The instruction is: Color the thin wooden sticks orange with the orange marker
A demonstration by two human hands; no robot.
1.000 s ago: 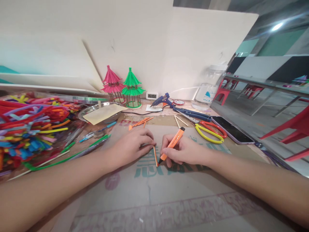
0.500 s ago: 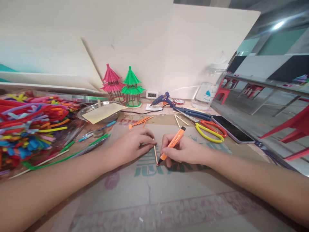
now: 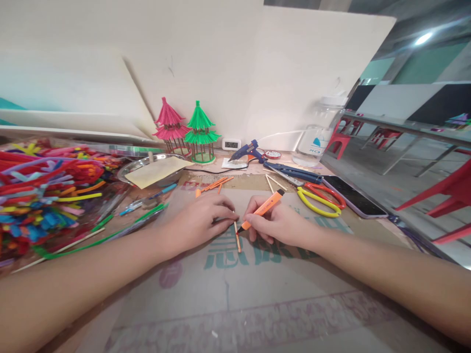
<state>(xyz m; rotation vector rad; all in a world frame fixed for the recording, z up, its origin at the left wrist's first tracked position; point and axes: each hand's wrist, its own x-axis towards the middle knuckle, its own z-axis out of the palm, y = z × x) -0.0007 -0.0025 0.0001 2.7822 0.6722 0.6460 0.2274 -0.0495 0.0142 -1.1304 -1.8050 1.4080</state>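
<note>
Thin wooden stick (image 3: 239,242) lies on the printed sheet (image 3: 176,304) between your 2 hands, and its near part looks orange. Your left hand (image 3: 206,218) has its fingers bent and close together, with the fingertips on the far end of this stick; whether they pinch it or only press it, I cannot tell. Your right hand (image 3: 270,220) pinches the orange marker (image 3: 264,207) in a writing grip, and its dark tip touches the stick near the middle. Beyond your left hand lie several orange sticks (image 3: 217,185), and beyond your right hand 2 pale sticks (image 3: 278,183). More to the right are the scissors (image 3: 318,194) with yellow and red handles, and beside them a phone (image 3: 353,196). Farther back you have a blue glue gun (image 3: 246,152), a pink tower (image 3: 170,131) and a green tower (image 3: 199,122). At far left is a heap of colourful pipe cleaners (image 3: 47,191).
</note>
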